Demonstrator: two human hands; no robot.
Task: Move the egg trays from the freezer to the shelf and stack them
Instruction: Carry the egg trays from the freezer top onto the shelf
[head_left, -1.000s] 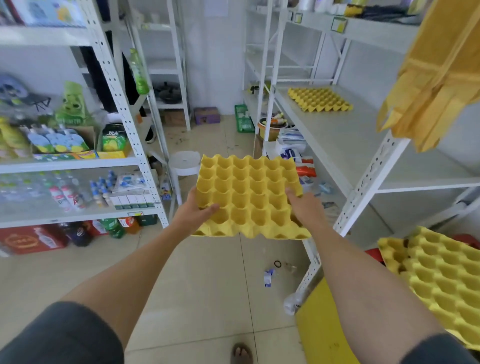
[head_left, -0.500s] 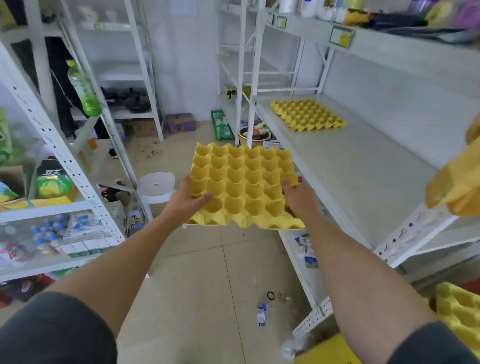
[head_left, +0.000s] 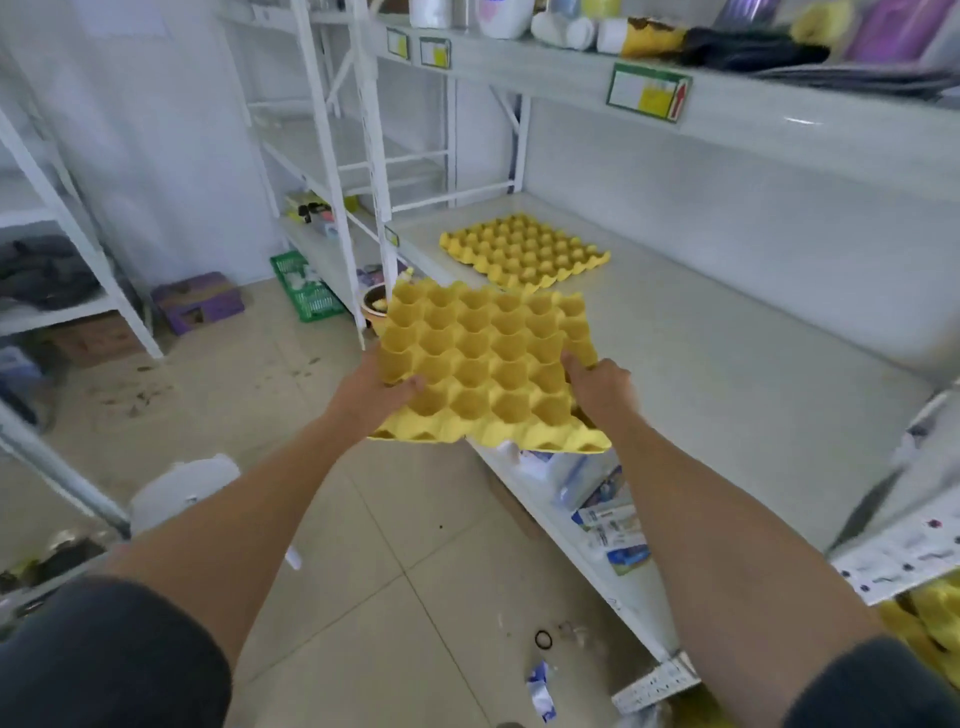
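Storeroom with a tiled floor (head_left: 322, 597) and white metal racks on both sides. Nearest, at six o'clock, scraps of litter and a small black ring (head_left: 543, 639) on the tiles. Farther out, mid-frame, a yellow egg tray (head_left: 488, 364) carried cups-up in the air, roughly level, its near edge sagging a little. Left hand (head_left: 376, 387) gripping the tray's nine o'clock edge, thumb curled over the rim, fingers hidden beneath. Right hand (head_left: 597, 382) gripping the three o'clock edge the same way, thumb on top. Tray hanging over the front lip of the grey shelf (head_left: 727, 374), not yet touching it. Beyond, at twelve o'clock, a second egg tray (head_left: 524, 252) lying flat on the shelf, well apart from the carried one. Higher, an upper shelf (head_left: 675, 98) crowded with bottles and bags, blurred. Down at ten o'clock, a green basket (head_left: 306, 286) on the floor.

Judged step: carrying across to stack. Best done by keeping both grips even so the thin tray stays flat, bringing it squarely above the resting tray with edges parallel, matching cups to cups, then lowering straight down until nested before letting go.
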